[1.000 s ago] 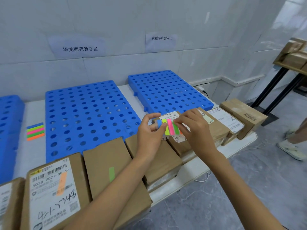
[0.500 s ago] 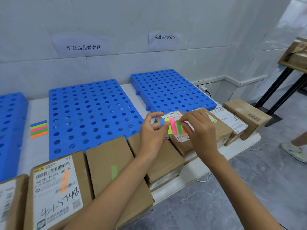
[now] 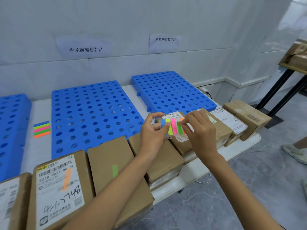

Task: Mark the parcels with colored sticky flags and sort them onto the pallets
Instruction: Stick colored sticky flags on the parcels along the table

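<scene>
My left hand [image 3: 152, 131] holds a card of colored sticky flags [image 3: 172, 127] by its left end, above the row of cardboard parcels. My right hand [image 3: 199, 128] pinches a flag at the card's right end, near the green and orange strips. Under the card lies a parcel with a white label [image 3: 180, 140]. A parcel with a green flag [image 3: 109, 165] and a labelled parcel with an orange flag [image 3: 58, 188] lie at the front left. The middle blue pallet [image 3: 93, 113] and the right blue pallet [image 3: 171, 92] carry nothing.
A second set of sticky flags [image 3: 41, 129] lies on the white table between the left pallet [image 3: 11, 130] and the middle one. More parcels [image 3: 245, 115] sit at the table's right end. A black-legged stand [image 3: 292, 63] and a person's shoe [image 3: 294, 151] are at right.
My right fingers have closed on the right end of the flag card. The view has shifted slightly; both hands stay over the same parcel.
</scene>
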{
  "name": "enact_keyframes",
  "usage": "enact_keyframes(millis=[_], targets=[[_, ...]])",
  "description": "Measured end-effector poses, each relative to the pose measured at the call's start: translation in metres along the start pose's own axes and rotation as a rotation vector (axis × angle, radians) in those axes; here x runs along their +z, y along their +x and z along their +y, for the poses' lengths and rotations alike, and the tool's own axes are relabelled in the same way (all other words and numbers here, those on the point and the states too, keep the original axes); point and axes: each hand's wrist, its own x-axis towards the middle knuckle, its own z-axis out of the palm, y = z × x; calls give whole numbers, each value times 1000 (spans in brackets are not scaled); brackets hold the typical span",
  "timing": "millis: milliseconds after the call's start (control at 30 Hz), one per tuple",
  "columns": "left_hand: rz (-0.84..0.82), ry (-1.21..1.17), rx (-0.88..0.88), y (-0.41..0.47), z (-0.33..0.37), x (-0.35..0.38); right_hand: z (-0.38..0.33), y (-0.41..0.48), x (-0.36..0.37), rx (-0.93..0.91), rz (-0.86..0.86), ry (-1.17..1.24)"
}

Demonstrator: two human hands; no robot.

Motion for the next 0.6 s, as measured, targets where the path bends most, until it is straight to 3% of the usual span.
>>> enact_keyframes(millis=[600], targets=[[1, -38, 1, 2, 0, -2, -3, 3, 2, -52, -94, 124]])
